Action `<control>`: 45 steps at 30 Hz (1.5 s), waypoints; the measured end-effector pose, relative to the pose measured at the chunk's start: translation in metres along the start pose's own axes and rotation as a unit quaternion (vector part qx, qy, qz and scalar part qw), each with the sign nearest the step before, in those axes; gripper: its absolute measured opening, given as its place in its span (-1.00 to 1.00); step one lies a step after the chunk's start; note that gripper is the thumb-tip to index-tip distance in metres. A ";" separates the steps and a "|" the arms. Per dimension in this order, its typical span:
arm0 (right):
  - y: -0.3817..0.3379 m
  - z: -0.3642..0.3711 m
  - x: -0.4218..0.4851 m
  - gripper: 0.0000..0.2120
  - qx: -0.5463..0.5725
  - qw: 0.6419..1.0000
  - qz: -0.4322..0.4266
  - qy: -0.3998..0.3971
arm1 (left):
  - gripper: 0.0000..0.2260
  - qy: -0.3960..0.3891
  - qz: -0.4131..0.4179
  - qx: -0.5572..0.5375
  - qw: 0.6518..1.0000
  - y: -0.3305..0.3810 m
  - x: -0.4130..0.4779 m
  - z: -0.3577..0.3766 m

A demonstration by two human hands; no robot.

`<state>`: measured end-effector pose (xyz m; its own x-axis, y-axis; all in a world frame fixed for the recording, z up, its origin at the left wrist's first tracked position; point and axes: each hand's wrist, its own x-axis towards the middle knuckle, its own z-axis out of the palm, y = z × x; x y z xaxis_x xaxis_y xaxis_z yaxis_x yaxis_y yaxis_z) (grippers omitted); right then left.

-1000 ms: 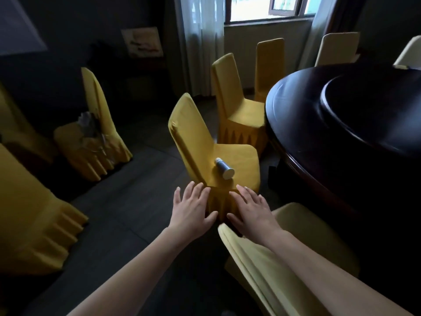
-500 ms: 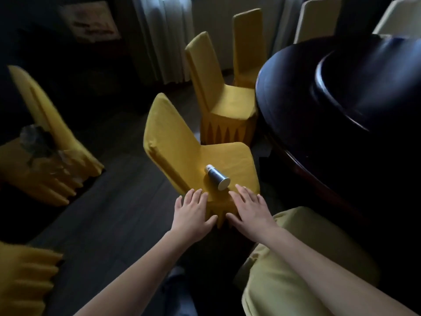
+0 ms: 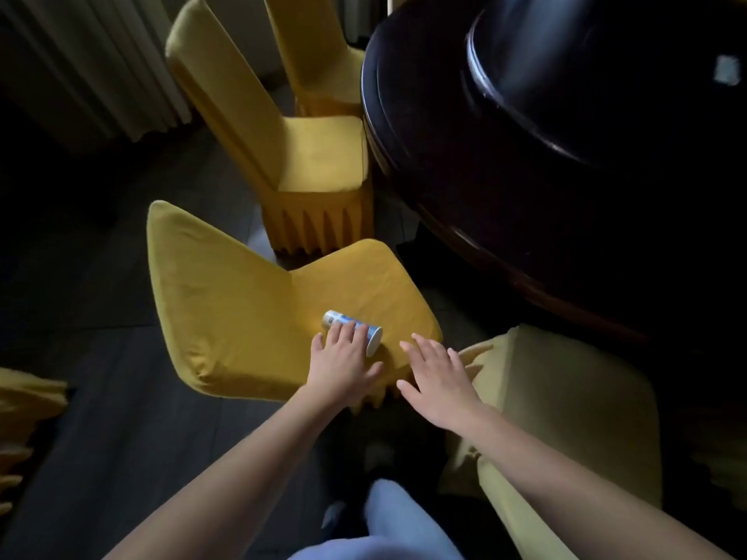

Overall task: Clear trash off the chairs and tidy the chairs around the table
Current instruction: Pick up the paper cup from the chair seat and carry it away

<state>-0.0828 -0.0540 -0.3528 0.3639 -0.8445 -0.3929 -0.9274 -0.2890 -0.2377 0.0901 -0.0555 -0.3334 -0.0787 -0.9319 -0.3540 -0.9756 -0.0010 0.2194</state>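
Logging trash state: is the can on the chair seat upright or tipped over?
Tipped: the can lies on its side on the yellow chair seat, its round end visible.

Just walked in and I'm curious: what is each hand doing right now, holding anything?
Left hand: open, straight fingers laid on the can lying on the chair seat, not gripping it.
Right hand: open, holding nothing.

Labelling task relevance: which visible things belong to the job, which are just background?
Job: small blue-and-white cylindrical can; yellow fabric-covered chair under it; neighbouring yellow chair; pale yellow chair; dark round wooden table; left hand touching can.
Background: pleated pale curtain; dark floor.
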 end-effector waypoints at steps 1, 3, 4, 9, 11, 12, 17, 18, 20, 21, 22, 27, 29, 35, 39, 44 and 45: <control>-0.001 0.005 0.013 -0.40 0.005 1.000 0.004 0.000 | -0.40 0.001 0.005 0.005 1.000 -0.005 0.013 0.002; 0.000 0.019 0.042 -0.40 0.009 1.000 0.010 0.003 | -0.42 0.003 0.007 0.022 1.000 -0.019 0.039 0.007; 0.000 0.024 0.056 -0.41 0.015 1.000 0.012 -0.003 | -0.43 -0.005 0.002 0.028 1.000 -0.027 0.052 0.011; 0.005 0.057 0.118 -0.43 0.022 0.998 0.030 -0.044 | -0.40 -0.093 -0.040 0.057 0.993 -0.072 0.105 0.043; 0.007 0.073 0.135 -0.45 0.015 0.998 0.038 -0.045 | -0.39 -0.115 -0.055 0.058 0.990 -0.091 0.121 0.059; 0.007 0.081 0.143 -0.45 0.013 0.998 0.048 -0.048 | -0.39 -0.124 -0.058 0.057 0.989 -0.099 0.128 0.065; 0.007 0.119 0.179 -0.46 0.044 0.990 0.091 -0.097 | -0.41 -0.169 -0.080 0.016 0.982 -0.136 0.167 0.094; 0.009 0.127 0.187 -0.47 0.056 0.987 0.104 -0.107 | -0.42 -0.179 -0.087 -0.002 0.980 -0.142 0.177 0.102; 0.012 0.143 0.203 -0.47 0.083 0.980 0.142 -0.110 | -0.42 -0.191 -0.111 -0.043 0.974 -0.156 0.200 0.118; 0.013 0.151 0.211 -0.48 0.102 0.975 0.158 -0.114 | -0.41 -0.196 -0.134 -0.070 0.969 -0.162 0.211 0.126; 0.013 0.158 0.217 -0.48 0.125 0.969 0.177 -0.120 | -0.40 -0.197 -0.157 -0.101 0.962 -0.167 0.222 0.134; 0.011 0.198 0.245 -0.57 0.415 0.836 0.345 -0.097 | -0.38 -0.180 -0.233 -0.246 0.924 -0.181 0.264 0.164; 0.009 0.210 0.248 -0.81 0.509 0.770 0.381 -0.053 | -0.42 -0.180 -0.242 -0.262 0.917 -0.182 0.271 0.176; 0.004 0.213 0.245 -0.73 0.541 0.748 0.385 0.011 | -0.58 -0.129 -0.226 -0.282 0.924 -0.171 0.255 0.184; 0.006 0.193 0.234 -0.68 0.515 0.783 0.349 0.019 | -0.58 -0.096 -0.225 -0.305 0.920 -0.165 0.246 0.173; 0.010 0.148 0.207 -0.85 0.542 0.773 0.327 0.050 | -0.67 -0.051 -0.180 -0.313 0.931 -0.147 0.236 0.134; 0.012 0.138 0.198 -0.85 0.547 0.767 0.331 0.058 | -0.69 -0.043 -0.167 -0.331 0.928 -0.141 0.232 0.123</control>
<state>-0.0093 -0.1624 -0.5565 -0.2240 -0.6964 -0.6818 -0.2555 0.7170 -0.6485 0.1841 -0.2267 -0.5578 0.1621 -0.8067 -0.5682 -0.6115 -0.5341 0.5838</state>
